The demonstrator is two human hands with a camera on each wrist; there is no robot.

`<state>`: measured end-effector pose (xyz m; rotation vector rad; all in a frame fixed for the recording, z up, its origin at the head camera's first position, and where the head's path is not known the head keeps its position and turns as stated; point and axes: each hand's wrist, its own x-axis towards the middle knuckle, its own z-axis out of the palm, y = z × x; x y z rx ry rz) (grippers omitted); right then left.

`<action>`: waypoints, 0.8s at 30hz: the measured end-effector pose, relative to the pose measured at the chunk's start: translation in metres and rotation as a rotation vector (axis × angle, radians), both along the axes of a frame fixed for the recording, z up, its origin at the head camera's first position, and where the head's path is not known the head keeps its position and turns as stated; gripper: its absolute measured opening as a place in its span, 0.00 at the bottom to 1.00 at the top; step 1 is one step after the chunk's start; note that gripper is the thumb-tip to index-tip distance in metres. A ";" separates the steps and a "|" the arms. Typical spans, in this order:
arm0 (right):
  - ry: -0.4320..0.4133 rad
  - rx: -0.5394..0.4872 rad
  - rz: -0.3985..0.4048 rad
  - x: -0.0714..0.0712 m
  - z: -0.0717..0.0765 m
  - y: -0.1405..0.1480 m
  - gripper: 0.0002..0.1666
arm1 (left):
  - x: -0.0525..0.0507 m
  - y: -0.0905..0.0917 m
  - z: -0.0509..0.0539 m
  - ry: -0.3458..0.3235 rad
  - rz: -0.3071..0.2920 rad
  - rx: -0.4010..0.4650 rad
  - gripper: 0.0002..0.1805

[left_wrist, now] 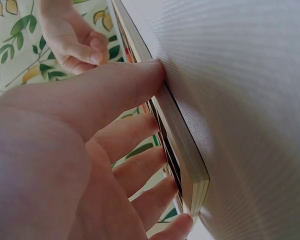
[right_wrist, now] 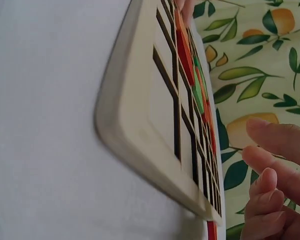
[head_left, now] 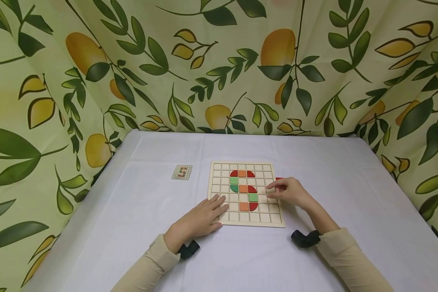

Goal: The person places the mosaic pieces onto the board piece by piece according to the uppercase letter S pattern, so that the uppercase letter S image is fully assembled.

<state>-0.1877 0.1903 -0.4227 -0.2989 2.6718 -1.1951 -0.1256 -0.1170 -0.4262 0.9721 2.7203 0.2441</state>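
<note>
A square wooden grid board lies on the table with red, orange and green tiles set in an S shape. My left hand rests on its front left part, fingers spread over the cells; in the left wrist view the thumb touches the board's edge. Above the board's right side hovers my right hand, its thumb and index finger apart. Nothing shows between those fingers in the right wrist view, where the other fingers are bent. A red piece beside the right edge is partly hidden behind this hand.
Left of the board lies a small card with an S pattern on a grid. A white cloth covers the table. Patterned curtains stand behind it and at both sides. Black wrist devices sit below both hands.
</note>
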 end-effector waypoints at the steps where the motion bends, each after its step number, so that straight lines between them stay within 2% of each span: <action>1: 0.002 0.002 -0.003 0.000 0.000 0.002 0.16 | 0.000 0.000 0.000 0.000 -0.001 0.002 0.31; 18: 0.016 0.013 -0.069 -0.013 -0.002 0.025 0.17 | 0.000 -0.001 -0.001 0.002 -0.002 0.007 0.31; 24: -0.025 0.016 -0.102 -0.021 -0.004 0.029 0.19 | 0.000 0.000 -0.001 0.004 0.001 0.004 0.31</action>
